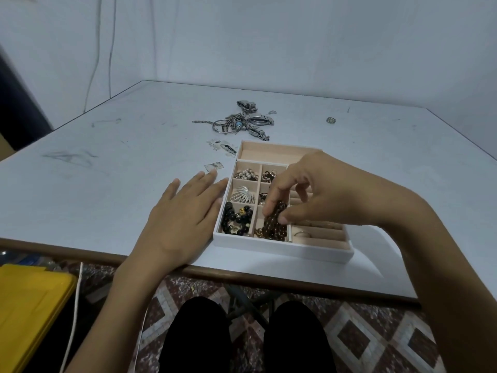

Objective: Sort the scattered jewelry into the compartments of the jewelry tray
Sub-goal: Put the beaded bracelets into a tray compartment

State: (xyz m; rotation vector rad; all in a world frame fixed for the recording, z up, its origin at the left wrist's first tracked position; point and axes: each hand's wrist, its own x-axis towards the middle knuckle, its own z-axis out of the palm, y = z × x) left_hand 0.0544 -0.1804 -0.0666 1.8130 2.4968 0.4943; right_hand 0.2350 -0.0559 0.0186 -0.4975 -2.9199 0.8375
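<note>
**A:** We pinch the brown bead bracelet (274,223) in our right hand (309,195), thumb and fingers curled on it, its lower end inside the near middle compartment of the jewelry tray (282,250). Our left hand (183,211) lies flat, fingers straight, just beside the tray.

**B:** Our worry: the strand could spill over the divider onto the black bead bracelet (238,218), or snag pieces beneath.

**A:** Watches and chains (242,122), plus a lone ring (330,120), wait on the scuffed white table (107,170).

**B:** Pale wall (295,36), hanging cables (110,44), yellow bin (29,313), patterned tile floor (376,332).

Glossy dark beads (274,219) — matt, cloth-lined tray (282,251) — shiny metal watches (252,122).
</note>
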